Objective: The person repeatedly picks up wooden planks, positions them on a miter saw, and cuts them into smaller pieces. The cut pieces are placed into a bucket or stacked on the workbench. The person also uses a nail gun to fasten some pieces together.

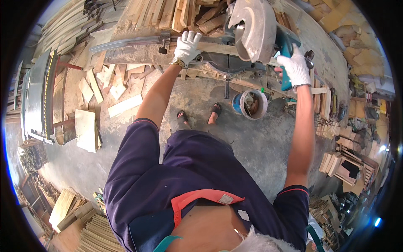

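Observation:
My left hand (187, 47), in a white knit glove, lies across a pale wooden strip (220, 48) at the fence of a miter saw, its fingers stretched out over the strip. From that hand the strip runs right, toward the saw's blade guard (255, 31). My right hand (296, 69), gloved alike, is wrapped round the teal handle (286, 80) of the saw. The grey saw head hides the blade and the strip's right end. Below the guard shows the saw's round dark base (228, 63), with a black lever (227, 89) sticking out toward me.
A bucket (253, 105) of offcuts stands on the floor near my feet. Loose wood pieces (126, 105) lie at the left, beside a machine with a metal top (35, 101). Stacked boards (168, 14) fill the far side. A wooden crate (348, 166) sits at the right.

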The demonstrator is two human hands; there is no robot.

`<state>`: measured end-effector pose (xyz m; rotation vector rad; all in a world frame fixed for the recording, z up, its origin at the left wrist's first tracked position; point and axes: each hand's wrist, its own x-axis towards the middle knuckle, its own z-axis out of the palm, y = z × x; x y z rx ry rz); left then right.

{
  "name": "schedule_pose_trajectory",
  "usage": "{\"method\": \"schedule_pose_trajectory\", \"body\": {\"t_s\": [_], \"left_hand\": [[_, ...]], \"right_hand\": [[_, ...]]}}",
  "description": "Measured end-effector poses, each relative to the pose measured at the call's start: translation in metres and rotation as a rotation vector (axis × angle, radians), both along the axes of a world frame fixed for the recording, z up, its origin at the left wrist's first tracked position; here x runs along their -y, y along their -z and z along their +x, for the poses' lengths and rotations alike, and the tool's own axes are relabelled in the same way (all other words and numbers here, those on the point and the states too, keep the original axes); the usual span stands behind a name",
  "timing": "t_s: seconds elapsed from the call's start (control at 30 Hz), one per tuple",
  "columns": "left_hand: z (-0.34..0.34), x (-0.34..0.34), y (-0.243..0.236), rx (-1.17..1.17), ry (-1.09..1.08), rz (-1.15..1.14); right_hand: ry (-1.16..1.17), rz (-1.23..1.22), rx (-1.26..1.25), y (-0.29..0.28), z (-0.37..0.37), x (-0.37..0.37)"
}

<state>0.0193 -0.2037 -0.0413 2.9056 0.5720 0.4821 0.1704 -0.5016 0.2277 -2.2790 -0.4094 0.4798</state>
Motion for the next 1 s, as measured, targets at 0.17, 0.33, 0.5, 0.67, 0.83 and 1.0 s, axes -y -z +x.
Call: {"method": "schedule_pose_trajectory", "body": {"t_s": [0.17, 0.33, 0.5, 0.67, 0.83, 1.0], "left_hand": [[0.0, -0.001, 0.003, -0.008, 0.003, 0.023], [-0.001, 0.0, 0.002, 0.021, 0.026, -0.029], [0.0, 0.001, 0.003, 0.038, 0.005, 0.011], [0.001, -0.001, 0.008, 0.011, 0.001, -0.001], [0.001, -0.004, 0.01, -0.007, 0.023, -0.037], [0.001, -0.004, 0.011, 0.0, 0.017, -0.02]], "right_hand": [[0.024, 0.054, -0.07, 0.041, -0.02, 0.017], [0.084, 0.107, 0.029, 0.094, -0.032, 0.034], [0.037, 0.094, 0.36, 0.144, -0.037, 0.044], [0.099, 0.066, 0.312, 0.163, -0.046, 0.049], [0.088, 0.003, 0.427, 0.16, -0.055, 0.046], [0.123, 0.044, 0.324, 0.154, -0.063, 0.04]]}}
